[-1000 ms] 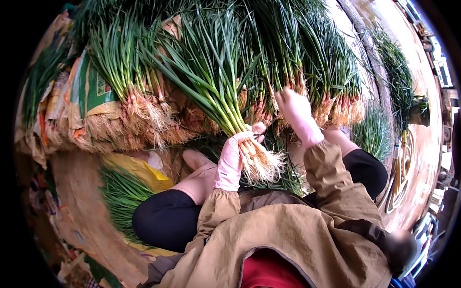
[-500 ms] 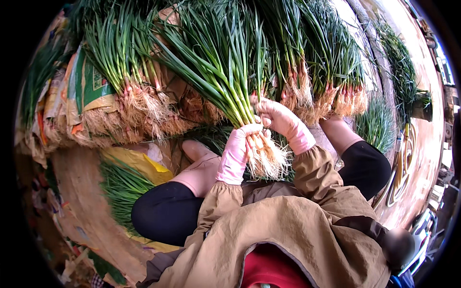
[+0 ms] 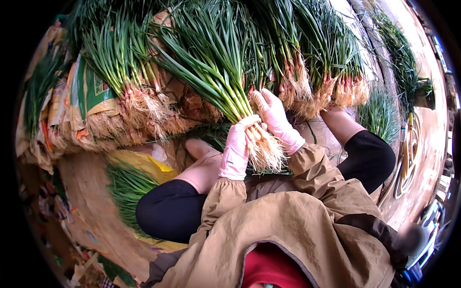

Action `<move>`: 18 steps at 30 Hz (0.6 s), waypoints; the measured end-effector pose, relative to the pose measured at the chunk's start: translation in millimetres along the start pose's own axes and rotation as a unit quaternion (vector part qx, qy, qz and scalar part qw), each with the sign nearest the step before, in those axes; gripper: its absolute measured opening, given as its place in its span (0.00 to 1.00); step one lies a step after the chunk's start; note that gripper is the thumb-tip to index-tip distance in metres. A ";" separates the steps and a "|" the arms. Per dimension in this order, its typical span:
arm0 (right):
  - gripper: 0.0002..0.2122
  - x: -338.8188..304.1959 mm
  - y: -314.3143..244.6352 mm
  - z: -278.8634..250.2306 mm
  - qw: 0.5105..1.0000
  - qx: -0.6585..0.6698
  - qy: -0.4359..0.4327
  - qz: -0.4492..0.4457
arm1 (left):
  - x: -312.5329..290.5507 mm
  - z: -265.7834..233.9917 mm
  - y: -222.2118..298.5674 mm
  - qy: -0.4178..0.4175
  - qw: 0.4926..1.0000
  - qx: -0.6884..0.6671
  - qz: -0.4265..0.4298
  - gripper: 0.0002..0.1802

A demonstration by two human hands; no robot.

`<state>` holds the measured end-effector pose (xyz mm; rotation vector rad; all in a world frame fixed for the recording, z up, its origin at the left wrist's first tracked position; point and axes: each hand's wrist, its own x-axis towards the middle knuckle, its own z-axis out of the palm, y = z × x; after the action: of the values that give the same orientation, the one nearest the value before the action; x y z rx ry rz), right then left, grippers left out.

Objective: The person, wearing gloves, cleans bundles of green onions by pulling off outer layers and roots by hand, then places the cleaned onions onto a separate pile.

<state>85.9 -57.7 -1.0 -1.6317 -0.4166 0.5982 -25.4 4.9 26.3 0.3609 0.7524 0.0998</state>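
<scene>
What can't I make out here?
In the head view:
Stalk count in the held scallion-like bunch: the left hand covers some.
Some leaf tips of the bunches laid beyond: cut off by the upper edge.
Full outline of the yellow sheet: partly hidden by the left knee.
Objects along the right rim: too small and blurred.

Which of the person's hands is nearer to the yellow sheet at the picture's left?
The left. The left hand, gripping the bunch near its roots, is right of the yellow sheet; the right hand, beside the bunch, is farther right.
</scene>
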 end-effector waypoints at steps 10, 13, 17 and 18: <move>0.05 -4.1 10.1 -11.2 0.899 -0.411 0.047 -0.146 | 7.0 1.5 -10.9 0.008 0.998 -0.064 0.007 0.19; 0.07 17.7 24.8 -50.3 0.858 -0.512 0.024 -0.028 | -20.5 21.7 6.7 -0.065 0.995 -0.069 0.012 0.19; 0.13 -26.3 142.2 -164.8 0.694 -0.463 -0.544 0.087 | -8.7 23.3 6.7 -0.209 0.968 -0.139 -0.015 0.22; 0.12 -19.2 93.1 -123.1 0.608 -0.537 -0.564 0.156 | -15.4 1.2 15.9 -0.162 0.980 -0.118 0.004 0.23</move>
<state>137.9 -180.9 -80.5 -2.2536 -1.7093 1.9422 -35.1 16.1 42.7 0.1486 0.4105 0.1325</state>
